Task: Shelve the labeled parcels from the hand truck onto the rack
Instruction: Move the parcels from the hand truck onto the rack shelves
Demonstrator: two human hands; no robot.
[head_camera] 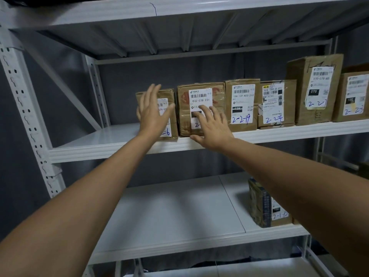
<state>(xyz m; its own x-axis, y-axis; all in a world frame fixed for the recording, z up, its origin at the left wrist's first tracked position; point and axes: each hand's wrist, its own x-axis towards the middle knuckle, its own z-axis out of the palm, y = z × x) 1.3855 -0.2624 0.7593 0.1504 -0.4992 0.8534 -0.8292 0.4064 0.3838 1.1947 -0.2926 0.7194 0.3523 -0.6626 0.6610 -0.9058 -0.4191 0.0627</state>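
Both arms are reaching up toward the middle shelf point(111, 150) of a white metal rack point(24, 108). The left hand point(151, 112) is hovering, fingers spread and holding nothing, in front of the leftmost box point(171, 96), covering most of its label. Whether the palm is touching the cardboard cannot be told. The right hand point(211, 126) is also spread flat and gripping nothing, its fingertips lying over the lower part of the label on the second box point(199, 90), while the thumb is sitting at the front lip of the shelf.

The two boxes are standing side by side, touching, at the left end of a row. To their right a third box point(242, 104), a fourth box point(276, 103), a taller box point(315, 88) and one more box point(351, 96) at the right edge are lining up along the same shelf, each with a white label facing out. The left part of that shelf is lying bare.

On the lower shelf point(179, 212), a dark wrapped parcel point(259, 204) is standing at the right, partly behind the right forearm.
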